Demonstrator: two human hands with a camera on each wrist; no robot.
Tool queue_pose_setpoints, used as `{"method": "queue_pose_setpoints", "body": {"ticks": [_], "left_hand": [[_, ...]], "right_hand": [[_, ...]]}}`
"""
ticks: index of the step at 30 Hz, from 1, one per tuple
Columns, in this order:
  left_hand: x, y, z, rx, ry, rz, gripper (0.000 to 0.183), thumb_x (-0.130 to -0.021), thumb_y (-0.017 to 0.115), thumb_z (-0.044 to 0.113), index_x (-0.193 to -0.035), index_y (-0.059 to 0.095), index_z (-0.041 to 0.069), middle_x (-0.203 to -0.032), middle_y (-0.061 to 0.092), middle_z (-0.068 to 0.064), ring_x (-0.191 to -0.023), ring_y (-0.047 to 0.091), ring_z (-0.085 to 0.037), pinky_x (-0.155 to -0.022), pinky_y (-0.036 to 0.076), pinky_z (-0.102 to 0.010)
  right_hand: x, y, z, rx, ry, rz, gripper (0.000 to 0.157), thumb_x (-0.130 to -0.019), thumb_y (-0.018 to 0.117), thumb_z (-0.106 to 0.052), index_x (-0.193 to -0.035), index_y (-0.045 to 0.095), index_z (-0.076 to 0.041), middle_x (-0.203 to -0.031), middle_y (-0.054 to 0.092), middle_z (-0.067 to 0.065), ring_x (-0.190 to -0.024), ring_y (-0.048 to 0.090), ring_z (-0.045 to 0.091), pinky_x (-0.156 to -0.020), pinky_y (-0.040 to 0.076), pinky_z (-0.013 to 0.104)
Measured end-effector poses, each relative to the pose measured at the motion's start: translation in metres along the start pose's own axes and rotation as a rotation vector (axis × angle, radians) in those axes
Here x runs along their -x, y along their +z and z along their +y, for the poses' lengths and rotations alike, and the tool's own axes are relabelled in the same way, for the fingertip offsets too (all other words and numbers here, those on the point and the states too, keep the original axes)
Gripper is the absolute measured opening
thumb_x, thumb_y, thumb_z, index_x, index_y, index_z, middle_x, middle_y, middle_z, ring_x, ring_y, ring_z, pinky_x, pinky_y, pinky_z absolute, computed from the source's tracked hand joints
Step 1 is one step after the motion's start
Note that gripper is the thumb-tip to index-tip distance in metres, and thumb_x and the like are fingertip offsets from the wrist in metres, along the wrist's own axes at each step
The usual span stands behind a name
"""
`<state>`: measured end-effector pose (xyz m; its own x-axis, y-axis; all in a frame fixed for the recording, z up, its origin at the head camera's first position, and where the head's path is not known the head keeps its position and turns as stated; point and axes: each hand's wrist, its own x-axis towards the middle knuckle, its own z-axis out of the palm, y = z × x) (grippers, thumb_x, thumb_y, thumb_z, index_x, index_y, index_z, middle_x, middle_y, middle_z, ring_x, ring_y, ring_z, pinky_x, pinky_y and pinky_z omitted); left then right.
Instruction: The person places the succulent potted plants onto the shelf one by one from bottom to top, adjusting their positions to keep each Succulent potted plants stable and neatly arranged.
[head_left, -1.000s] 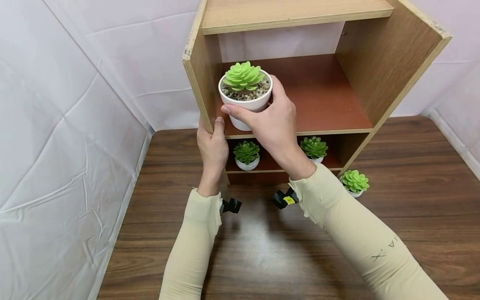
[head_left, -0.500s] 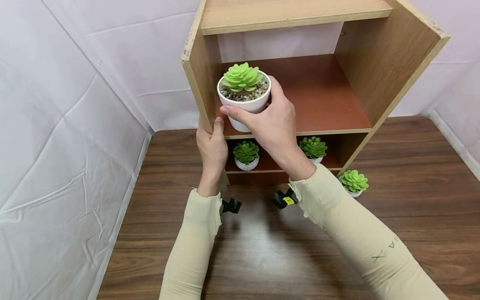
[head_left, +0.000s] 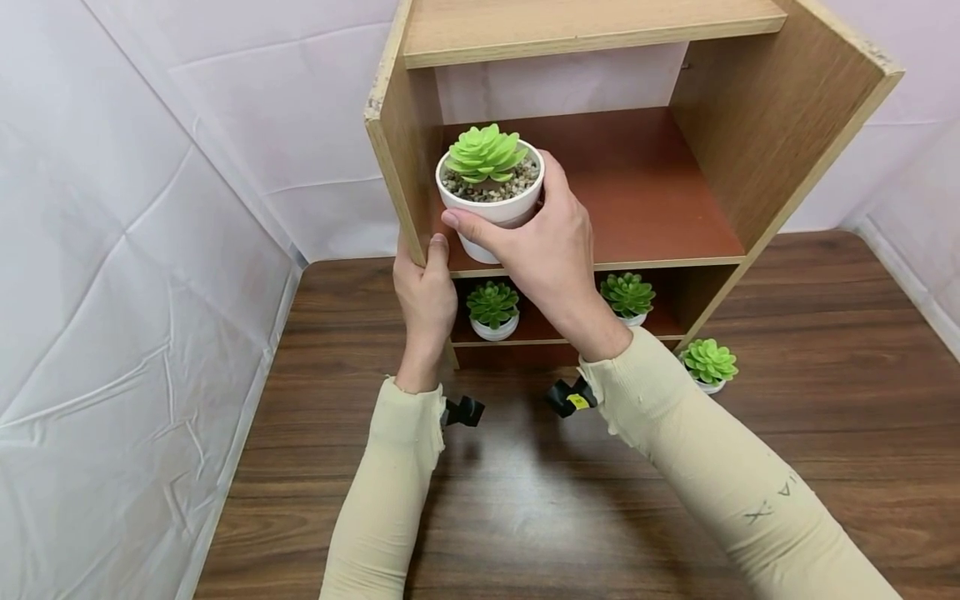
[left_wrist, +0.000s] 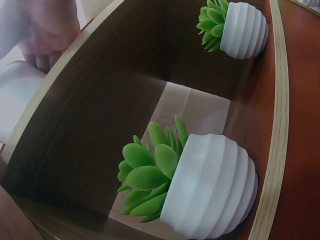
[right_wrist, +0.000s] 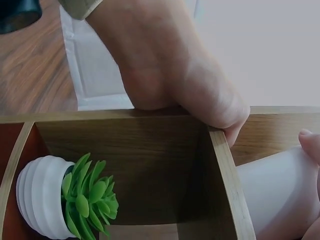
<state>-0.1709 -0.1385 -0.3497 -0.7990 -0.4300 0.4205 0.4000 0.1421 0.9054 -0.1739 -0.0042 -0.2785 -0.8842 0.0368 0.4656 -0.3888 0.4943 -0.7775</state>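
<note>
My right hand (head_left: 558,242) grips a white pot (head_left: 480,244) from its right side, thumb in front. The pot bears a light-green succulent (head_left: 486,154) set in small pebbles. It stands upright at the left front of the middle shelf (head_left: 637,192); I cannot tell whether its base touches the board. My left hand (head_left: 425,296) holds the front edge of the cabinet's left side panel (head_left: 401,167), its thumb at the shelf's front and its other fingers hidden outside. In the right wrist view, the left hand (right_wrist: 185,75) appears beside the white pot (right_wrist: 280,190).
Below, the compartment holds two dark-green succulents in ribbed white pots, a left one (head_left: 493,308) and a right one (head_left: 628,298). Another light-green succulent (head_left: 708,364) stands on the wooden table (head_left: 525,517) by the cabinet's right foot. White sheeting (head_left: 150,250) hangs at the left.
</note>
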Motion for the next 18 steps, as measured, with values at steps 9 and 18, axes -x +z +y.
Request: {"method": "queue_pose_setpoints", "body": {"ticks": [9, 18], "left_hand": [[0.0005, 0.0014, 0.0003, -0.006, 0.004, 0.006, 0.030, -0.097, 0.049, 0.009, -0.124, 0.058, -0.002, -0.094, 0.059, -0.008, -0.087, 0.051, -0.013, -0.080, 0.041, -0.030], [-0.0006, 0.0006, -0.0011, -0.006, -0.005, 0.012, 0.028, -0.098, 0.049, 0.007, -0.122, 0.058, -0.002, -0.074, 0.045, -0.003, -0.075, 0.044, -0.014, -0.073, 0.037, -0.029]], "right_hand": [[-0.0013, -0.0025, -0.0019, 0.083, 0.039, -0.031, 0.123, -0.059, 0.081, -0.071, -0.154, 0.025, -0.017, -0.139, 0.052, -0.001, -0.120, 0.051, 0.010, -0.094, 0.041, 0.033], [-0.0018, -0.0041, 0.0006, 0.069, 0.001, -0.017, 0.121, -0.061, 0.080, -0.069, -0.155, 0.023, -0.019, -0.142, 0.045, -0.004, -0.122, 0.045, 0.006, -0.094, 0.040, 0.035]]}}
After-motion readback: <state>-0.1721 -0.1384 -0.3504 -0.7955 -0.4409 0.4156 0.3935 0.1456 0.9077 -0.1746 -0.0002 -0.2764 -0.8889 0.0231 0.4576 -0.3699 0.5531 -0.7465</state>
